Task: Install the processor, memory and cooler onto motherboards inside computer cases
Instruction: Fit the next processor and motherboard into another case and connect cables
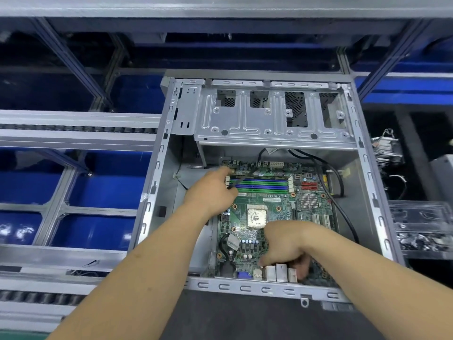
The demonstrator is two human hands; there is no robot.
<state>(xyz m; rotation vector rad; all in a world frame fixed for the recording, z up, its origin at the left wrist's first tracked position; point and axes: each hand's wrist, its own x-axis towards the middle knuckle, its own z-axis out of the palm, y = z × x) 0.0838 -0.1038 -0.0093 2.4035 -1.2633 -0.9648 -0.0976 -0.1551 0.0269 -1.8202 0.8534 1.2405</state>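
Observation:
An open grey computer case (157,173) lies in front of me with a green motherboard (247,251) inside. A silver processor (256,218) sits in the socket at the board's middle. Blue and green memory slots (259,186) run across the far part, and a dark memory module (259,177) lies along the farthest slot. My left hand (213,192) reaches to the slots' left end, its straight index finger touching there. A black cable (245,176) crosses the slots and disappears under that hand. My right hand (286,249) curls over the metal rear ports (277,273) at the board's near edge.
A drive cage (269,114) spans the far end of the case. A thick black cable (343,212) loops along the right inner side. Right of the case stand a finned metal cooler (387,150) and clear plastic trays (421,217). Aluminium rack rails (73,133) and blue bins (98,182) are on the left.

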